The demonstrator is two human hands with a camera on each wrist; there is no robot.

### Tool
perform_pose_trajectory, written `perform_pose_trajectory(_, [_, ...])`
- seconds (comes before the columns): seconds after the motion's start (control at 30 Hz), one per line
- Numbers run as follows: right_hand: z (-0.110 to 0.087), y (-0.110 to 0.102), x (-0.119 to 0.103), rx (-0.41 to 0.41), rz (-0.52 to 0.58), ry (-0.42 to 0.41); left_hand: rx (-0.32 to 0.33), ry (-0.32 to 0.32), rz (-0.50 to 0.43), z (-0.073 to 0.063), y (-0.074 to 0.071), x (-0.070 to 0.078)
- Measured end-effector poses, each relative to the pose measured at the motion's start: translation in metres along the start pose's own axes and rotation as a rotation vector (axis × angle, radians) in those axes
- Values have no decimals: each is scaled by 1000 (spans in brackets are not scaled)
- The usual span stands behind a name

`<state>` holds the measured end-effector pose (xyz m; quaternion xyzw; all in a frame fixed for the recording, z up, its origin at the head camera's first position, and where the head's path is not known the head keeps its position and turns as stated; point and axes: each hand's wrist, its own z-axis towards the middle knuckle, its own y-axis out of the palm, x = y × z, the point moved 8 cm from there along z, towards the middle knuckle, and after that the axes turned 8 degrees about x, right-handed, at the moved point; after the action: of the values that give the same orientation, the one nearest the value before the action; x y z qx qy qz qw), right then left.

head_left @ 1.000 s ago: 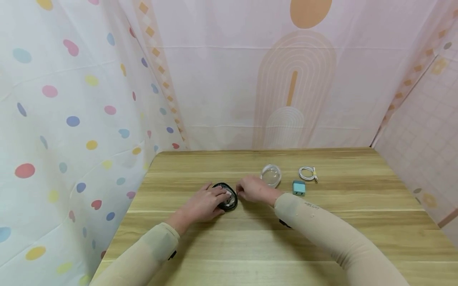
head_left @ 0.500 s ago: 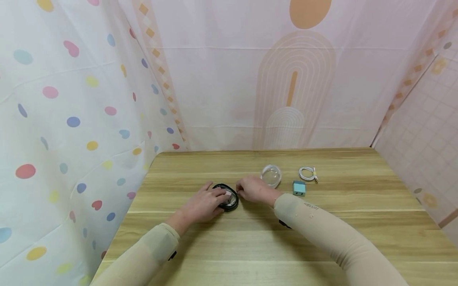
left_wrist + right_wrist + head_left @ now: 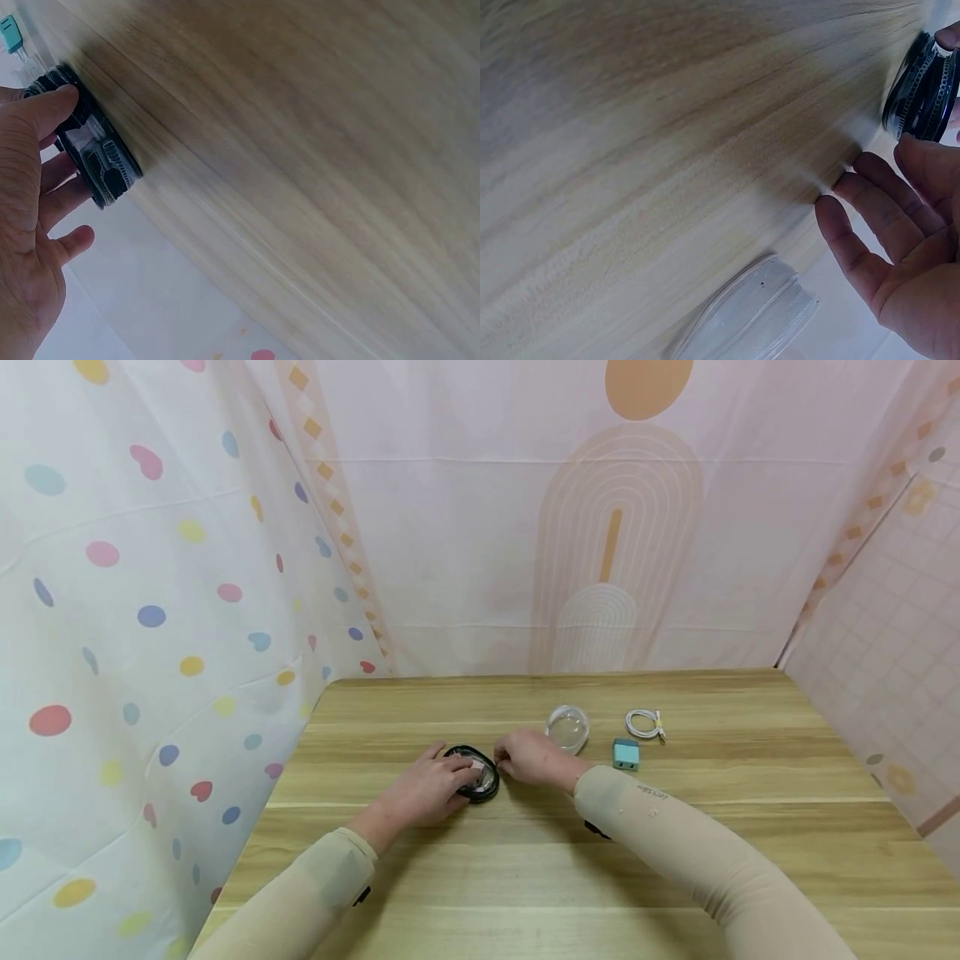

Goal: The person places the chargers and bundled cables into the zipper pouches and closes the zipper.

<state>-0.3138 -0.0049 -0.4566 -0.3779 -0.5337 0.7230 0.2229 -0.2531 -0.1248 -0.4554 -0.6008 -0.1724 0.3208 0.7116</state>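
Observation:
A small rounded zip case (image 3: 487, 785) with a black rim and a see-through panel lies on the table. Something dark with a pale patch shows inside it. My left hand (image 3: 427, 785) grips this case from the left; in the left wrist view, the thumb (image 3: 60, 105) lies on one side and fingers reach round the other. At the case's right edge, my right hand (image 3: 534, 757) has its thumb and forefinger tips together, pinching at the rim; what lies between them is hidden. In the right wrist view, its other fingers (image 3: 847, 240) touch the tabletop.
Behind the right hand stands a clear round zip case (image 3: 568, 729) with a whitish rim. Further right are a teal charger plug (image 3: 626, 754) and a coiled white cable (image 3: 645, 724) with a yellow tie. Curtains surround the wooden table (image 3: 510, 877).
The black-rimmed case has shifted very slightly under the left hand. Both hands otherwise stay in place.

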Motion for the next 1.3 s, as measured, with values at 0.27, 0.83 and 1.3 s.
perform_pose_trajectory(0.27, [-1, 0, 0, -4, 5, -6, -9, -15, -7, 0, 1, 0])
perform_pose_trajectory(0.83, [-1, 0, 3, -59, 44, 20, -26, -65, -85, 3, -3, -2])
perform_pose_trajectory(1.3, [-2, -1, 3, -61, 64, -10, 13, -10, -8, 1, -1, -1])
